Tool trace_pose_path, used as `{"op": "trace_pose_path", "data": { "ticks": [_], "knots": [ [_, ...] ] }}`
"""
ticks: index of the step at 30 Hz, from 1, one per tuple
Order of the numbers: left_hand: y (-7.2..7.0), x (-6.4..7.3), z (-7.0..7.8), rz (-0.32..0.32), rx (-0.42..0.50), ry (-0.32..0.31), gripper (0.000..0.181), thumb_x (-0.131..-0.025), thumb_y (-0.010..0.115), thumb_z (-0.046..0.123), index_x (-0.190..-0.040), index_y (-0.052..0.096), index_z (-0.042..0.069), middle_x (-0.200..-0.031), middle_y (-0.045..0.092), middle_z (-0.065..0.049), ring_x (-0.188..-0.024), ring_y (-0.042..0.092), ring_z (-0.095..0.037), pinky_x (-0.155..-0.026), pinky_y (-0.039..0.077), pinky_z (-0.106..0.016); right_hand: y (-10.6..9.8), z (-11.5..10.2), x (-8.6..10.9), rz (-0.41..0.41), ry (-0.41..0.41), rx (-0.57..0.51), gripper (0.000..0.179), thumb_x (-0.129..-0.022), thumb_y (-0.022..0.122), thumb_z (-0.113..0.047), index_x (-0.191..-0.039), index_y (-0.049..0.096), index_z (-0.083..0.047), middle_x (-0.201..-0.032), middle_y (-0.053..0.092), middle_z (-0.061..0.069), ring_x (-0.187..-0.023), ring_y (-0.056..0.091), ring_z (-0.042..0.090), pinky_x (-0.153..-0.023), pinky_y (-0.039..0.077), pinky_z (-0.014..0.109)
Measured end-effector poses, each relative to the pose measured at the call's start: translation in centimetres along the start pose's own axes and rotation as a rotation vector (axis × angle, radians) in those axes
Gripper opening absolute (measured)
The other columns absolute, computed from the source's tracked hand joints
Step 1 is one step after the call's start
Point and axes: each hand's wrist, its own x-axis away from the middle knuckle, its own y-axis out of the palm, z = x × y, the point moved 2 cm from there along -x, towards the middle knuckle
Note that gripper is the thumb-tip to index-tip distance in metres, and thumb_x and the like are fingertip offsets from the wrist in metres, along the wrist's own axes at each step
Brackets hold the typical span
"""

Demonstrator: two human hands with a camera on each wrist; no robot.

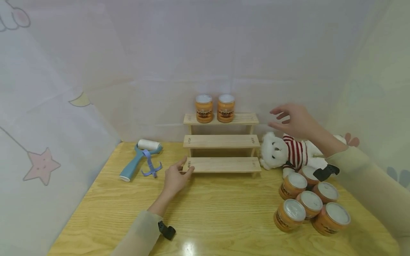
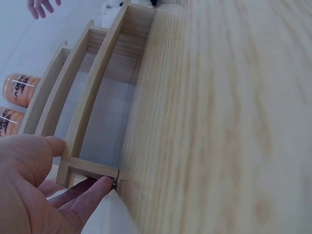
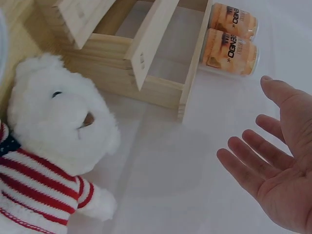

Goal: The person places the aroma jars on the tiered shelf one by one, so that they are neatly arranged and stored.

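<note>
A three-step wooden display rack (image 1: 221, 164) stands at the back of the table. My left hand (image 1: 175, 177) holds the left end of its lowest step, the thumb on the board and the fingers against the side support (image 2: 92, 168). Two orange jars (image 1: 204, 108) with silvery lids stand side by side on the top step, left of its middle. My right hand (image 1: 296, 120) is in the air to the right of the top step, holding nothing, its fingers spread and slightly bent in the right wrist view.
A white teddy bear (image 1: 275, 151) in a striped sweater lies right of the rack. Several more orange jars (image 1: 289, 215) cluster on the table in front of it. At the left lie a blue-handled lint roller (image 1: 132, 165) and a small purple hook-like stand (image 1: 150, 164).
</note>
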Motion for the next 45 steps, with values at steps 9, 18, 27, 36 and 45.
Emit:
{"op": "trace_pose_path", "data": {
  "ticks": [9,18,27,36,45],
  "knots": [
    [0.1,0.1,0.2,-0.008,0.017,0.0,0.064,-0.101,0.076,0.032,-0.156,0.054,0.01,-0.149,0.059,-0.031,-0.105,0.079,-0.04,-0.072,0.067,-0.032,0.4,1.9,3.0,0.006,0.016,0.027,0.043,-0.098,0.08,-0.025,-0.134,0.07,-0.004,-0.136,0.069,0.022,-0.114,0.072,0.041,-0.093,0.063,0.057],
    [0.0,0.2,0.0,-0.003,0.025,-0.006,0.064,-0.101,0.076,0.032,-0.156,0.054,0.011,-0.149,0.06,-0.031,-0.105,0.079,-0.04,-0.071,0.067,-0.032,0.9,4.0,6.2,0.047,-0.022,0.03,0.038,-0.096,0.082,-0.023,-0.127,0.074,-0.002,-0.125,0.073,0.025,-0.104,0.076,0.043,-0.079,0.067,0.05],
    [0.0,0.1,0.0,0.007,-0.01,-0.001,0.064,-0.101,0.076,0.035,-0.156,0.055,0.012,-0.154,0.057,-0.027,-0.109,0.077,-0.041,-0.081,0.068,-0.04,1.6,5.8,8.6,0.053,-0.031,0.041,0.035,-0.092,0.085,-0.019,-0.122,0.074,-0.004,-0.122,0.073,0.02,-0.103,0.074,0.042,-0.079,0.066,0.05],
    [0.1,0.2,-0.2,0.006,0.018,-0.009,0.064,-0.101,0.076,0.034,-0.156,0.054,0.011,-0.155,0.055,-0.028,-0.109,0.078,-0.041,-0.076,0.068,-0.035,2.6,7.7,11.2,-0.086,-0.003,0.041,0.037,-0.094,0.085,-0.026,-0.126,0.076,-0.011,-0.119,0.075,0.007,-0.105,0.073,0.025,-0.076,0.066,0.03],
    [0.0,0.3,0.1,0.019,0.014,0.005,0.063,-0.1,0.076,0.034,-0.155,0.055,0.011,-0.155,0.056,-0.026,-0.109,0.078,-0.04,-0.079,0.068,-0.038,2.8,9.3,13.4,-0.141,-0.01,-0.028,0.037,-0.093,0.085,-0.02,-0.128,0.074,-0.011,-0.12,0.075,0.009,-0.102,0.072,0.007,-0.073,0.064,0.023]
  ]
}}
